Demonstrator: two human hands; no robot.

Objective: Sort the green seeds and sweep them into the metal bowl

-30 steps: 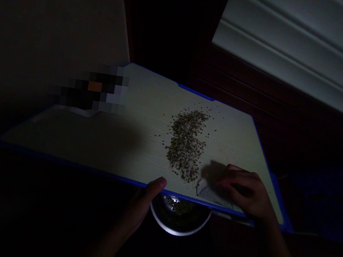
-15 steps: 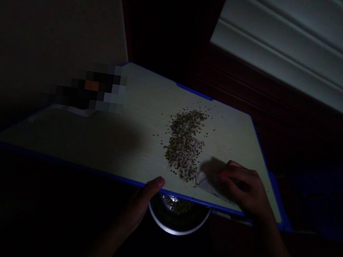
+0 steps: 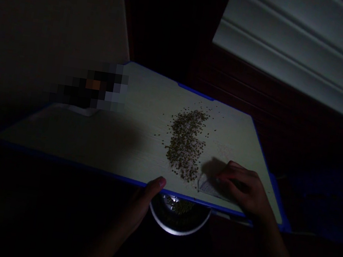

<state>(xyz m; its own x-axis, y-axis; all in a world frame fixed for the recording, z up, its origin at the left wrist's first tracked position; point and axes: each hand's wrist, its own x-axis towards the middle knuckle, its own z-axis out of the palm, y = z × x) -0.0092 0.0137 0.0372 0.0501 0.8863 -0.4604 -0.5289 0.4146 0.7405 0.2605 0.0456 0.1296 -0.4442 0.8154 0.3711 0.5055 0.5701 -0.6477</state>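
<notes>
A pale tabletop with a blue rim (image 3: 98, 143) carries a strip of small green-brown grains (image 3: 185, 143). My right hand (image 3: 244, 191) lies on the table's near right corner, fingers curled and pressed on a small white card or paper (image 3: 207, 187) whose edge touches the grains. My left hand (image 3: 140, 205) is below the near edge, thumb over the rim, and it seems to hold a shiny metal bowl (image 3: 179, 215) under the edge. Some grains lie in the bowl. The fingers of my left hand are hidden in the dark.
A blurred-out dark object (image 3: 90, 88) sits at the table's far left, with a white thing under it. A pale wall is at the left, dark wood panelling behind, and a ribbed white surface (image 3: 299, 49) at the upper right. The room is very dim.
My right hand with the white card slid a little left toward the grains, then eased back slightly. The left hand and bowl stayed put.
</notes>
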